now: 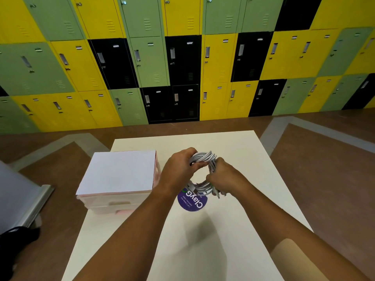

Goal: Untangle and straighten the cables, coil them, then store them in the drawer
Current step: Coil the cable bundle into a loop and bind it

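White cables (203, 157) form a ring between left hand (178, 169), gripping its top, and right hand (222, 177), gripping its side, seemingly so loops cannot spring open.

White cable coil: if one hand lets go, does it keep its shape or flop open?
Likely floppy: the cable coil is many thin loops, no tie visible, held round only by the left hand and right hand gripping opposite sides. Probably light: the hands alone hold it up. The plug ends dangling below may snag.
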`<action>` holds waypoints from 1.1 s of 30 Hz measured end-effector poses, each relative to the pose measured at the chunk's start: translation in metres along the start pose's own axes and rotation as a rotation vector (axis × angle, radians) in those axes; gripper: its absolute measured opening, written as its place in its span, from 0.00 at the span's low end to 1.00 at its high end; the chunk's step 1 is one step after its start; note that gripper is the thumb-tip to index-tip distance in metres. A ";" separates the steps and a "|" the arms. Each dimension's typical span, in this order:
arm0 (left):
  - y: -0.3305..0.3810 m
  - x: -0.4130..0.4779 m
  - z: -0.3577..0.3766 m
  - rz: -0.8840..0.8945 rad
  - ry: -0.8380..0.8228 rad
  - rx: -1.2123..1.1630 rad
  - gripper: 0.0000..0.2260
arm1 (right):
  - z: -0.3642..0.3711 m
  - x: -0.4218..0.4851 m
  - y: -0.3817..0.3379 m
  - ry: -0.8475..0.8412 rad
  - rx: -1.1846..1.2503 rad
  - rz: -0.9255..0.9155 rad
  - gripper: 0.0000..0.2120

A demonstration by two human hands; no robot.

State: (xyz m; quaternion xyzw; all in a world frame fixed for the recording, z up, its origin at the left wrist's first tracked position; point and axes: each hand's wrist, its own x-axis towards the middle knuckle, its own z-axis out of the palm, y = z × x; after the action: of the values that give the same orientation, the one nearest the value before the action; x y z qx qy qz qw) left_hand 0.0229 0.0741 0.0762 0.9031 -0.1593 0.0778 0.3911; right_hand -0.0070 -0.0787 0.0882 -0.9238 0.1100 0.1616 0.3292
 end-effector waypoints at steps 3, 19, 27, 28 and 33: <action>-0.008 -0.001 -0.001 -0.070 0.004 -0.028 0.11 | -0.001 0.000 0.006 -0.096 0.022 -0.092 0.17; -0.031 -0.016 -0.002 -0.558 -0.186 -0.903 0.14 | -0.001 0.011 0.027 0.076 0.270 -0.209 0.06; -0.031 -0.017 0.013 -0.569 -0.005 -0.809 0.16 | 0.007 0.008 0.029 0.136 0.217 -0.301 0.06; -0.031 -0.017 0.014 -0.592 0.024 -0.820 0.17 | 0.009 0.009 0.031 0.129 0.219 -0.320 0.07; -0.025 -0.015 0.019 -0.735 0.133 -1.084 0.10 | 0.019 0.014 0.037 0.156 0.297 -0.437 0.18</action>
State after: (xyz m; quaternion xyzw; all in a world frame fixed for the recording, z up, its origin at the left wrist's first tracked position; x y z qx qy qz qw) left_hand 0.0181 0.0796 0.0421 0.5669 0.1677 -0.0963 0.8008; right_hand -0.0103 -0.0956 0.0479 -0.8768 -0.0446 -0.0029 0.4787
